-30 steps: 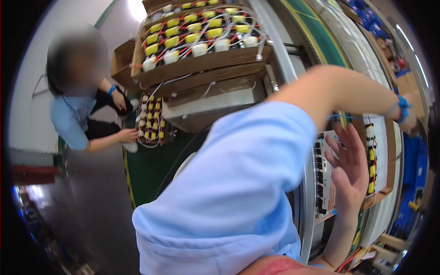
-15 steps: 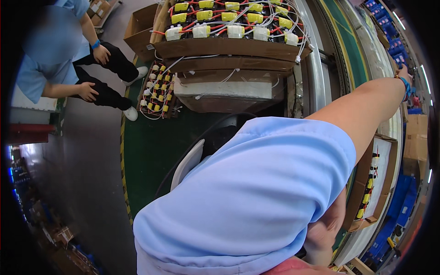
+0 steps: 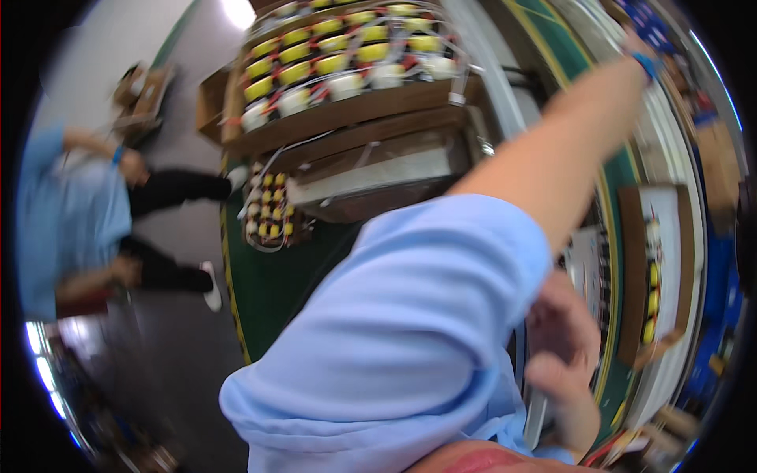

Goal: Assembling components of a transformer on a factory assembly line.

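Observation:
My left arm, in a light blue sleeve, stretches toward the upper right, with a blue band on the wrist. At its end my left hand [image 3: 633, 41] is small and smeared by motion, near blue bins [image 3: 648, 22] at the far right; its fingers cannot be made out. Below that arm, my right hand [image 3: 566, 335] is raised with curved fingers and the thumb apart, and nothing shows in it. To its right, an open cardboard box [image 3: 631, 276] holds a row of yellow-wrapped parts [image 3: 653, 293] with red wires on a white sheet.
A large cardboard box [image 3: 347, 110] of yellow- and white-wrapped wired parts stands at the top. Beside it on the green floor is a smaller batch [image 3: 270, 206] of similar parts. A person [image 3: 87, 213] in light blue is at the left. A metal rail [image 3: 501, 87] runs at the upper right.
The whole view has shifted and blurred. My left arm now reaches farther up the picture. More of my right hand shows beneath it. The other person appears lower, with arms moved apart.

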A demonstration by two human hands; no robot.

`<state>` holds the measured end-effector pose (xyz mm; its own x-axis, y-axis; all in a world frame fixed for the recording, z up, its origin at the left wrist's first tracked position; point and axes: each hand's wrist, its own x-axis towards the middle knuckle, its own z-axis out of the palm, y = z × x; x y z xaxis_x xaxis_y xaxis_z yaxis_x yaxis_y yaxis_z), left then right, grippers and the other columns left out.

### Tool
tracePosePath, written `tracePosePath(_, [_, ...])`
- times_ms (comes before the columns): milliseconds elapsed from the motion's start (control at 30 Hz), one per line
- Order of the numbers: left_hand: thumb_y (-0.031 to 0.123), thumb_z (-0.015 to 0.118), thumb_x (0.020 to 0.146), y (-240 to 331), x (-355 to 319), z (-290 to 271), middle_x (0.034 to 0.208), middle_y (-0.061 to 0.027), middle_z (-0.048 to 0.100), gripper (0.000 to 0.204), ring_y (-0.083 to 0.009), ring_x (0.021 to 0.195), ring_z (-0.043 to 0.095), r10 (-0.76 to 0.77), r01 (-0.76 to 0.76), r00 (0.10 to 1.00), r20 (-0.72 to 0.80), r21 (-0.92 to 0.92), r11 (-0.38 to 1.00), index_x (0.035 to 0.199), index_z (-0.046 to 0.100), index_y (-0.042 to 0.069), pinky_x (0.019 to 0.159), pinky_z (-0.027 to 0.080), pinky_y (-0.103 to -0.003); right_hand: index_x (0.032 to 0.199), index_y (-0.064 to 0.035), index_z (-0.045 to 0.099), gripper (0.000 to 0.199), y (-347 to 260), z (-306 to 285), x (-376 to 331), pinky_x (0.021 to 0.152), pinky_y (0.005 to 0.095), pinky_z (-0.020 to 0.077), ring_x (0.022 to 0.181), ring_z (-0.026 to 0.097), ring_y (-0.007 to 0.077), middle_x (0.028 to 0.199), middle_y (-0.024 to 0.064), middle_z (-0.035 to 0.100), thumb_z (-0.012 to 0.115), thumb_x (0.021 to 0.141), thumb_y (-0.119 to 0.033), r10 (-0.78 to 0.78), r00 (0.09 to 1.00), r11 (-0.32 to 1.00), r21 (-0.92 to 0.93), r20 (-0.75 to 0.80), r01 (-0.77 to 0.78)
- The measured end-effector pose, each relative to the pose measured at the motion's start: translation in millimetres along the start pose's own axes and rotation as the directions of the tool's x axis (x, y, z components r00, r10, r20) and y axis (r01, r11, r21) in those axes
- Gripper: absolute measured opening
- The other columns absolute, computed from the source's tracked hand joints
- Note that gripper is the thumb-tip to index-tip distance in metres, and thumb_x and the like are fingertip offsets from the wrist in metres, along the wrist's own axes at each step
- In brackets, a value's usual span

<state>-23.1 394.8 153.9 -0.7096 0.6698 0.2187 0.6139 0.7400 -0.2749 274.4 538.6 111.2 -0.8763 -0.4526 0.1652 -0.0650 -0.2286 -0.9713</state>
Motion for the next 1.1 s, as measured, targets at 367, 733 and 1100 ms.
tracePosePath(367, [0.043, 0.057, 0.086, 105, 205, 27, 0.113, -0.013, 0.068, 0.042, -0.0283, 0.105, 0.064, 0.085, -0.087, 0.993, -0.086, -0.017, 0.996, 0.109, 0.068, 0.009, 0.097, 0.043, -0.051, 0.134, 0.0001, 0.044, 0.064, -3, 27, 4, 0.1, 0.0371, 0.0413, 0.12, 0.049, 0.0285, 0.125, 0.0157, 0.047, 0.071, 0.077, -0.011, -0.194, 0.979, 0.978, -0.086, -0.069, 0.188])
tracePosePath(733, [0.039, 0.049, 0.095, 239, 177, 86, 0.124, -0.0279, 0.057, 0.056, -0.043, 0.118, 0.052, 0.223, -0.317, 0.944, -0.242, -0.851, 0.419, 0.134, 0.047, 0.0, 0.1, 0.042, -0.043, 0.132, -0.007, 0.049, 0.061, 0, -255, -13, 0.091, 0.0438, 0.049, 0.111, 0.056, 0.0381, 0.121, 0.0216, 0.057, 0.064, 0.074, -0.018, -0.376, 0.626, 0.126, -0.707, -0.683, -0.696])
tracePosePath(1100, [0.029, 0.044, 0.097, 247, 186, 121, 0.127, -0.0216, 0.059, 0.046, -0.0337, 0.119, 0.055, 0.06, -0.123, 0.991, -0.116, -0.986, 0.116, 0.133, 0.051, 0.0, 0.1, 0.04, -0.036, 0.127, -0.0171, 0.055, 0.058, -13, -272, 0, 0.073, 0.0409, 0.0526, 0.095, 0.063, 0.031, 0.099, 0.0139, 0.062, 0.061, 0.07, -0.008, -0.029, 0.757, -0.223, -0.734, -0.653, -0.641])
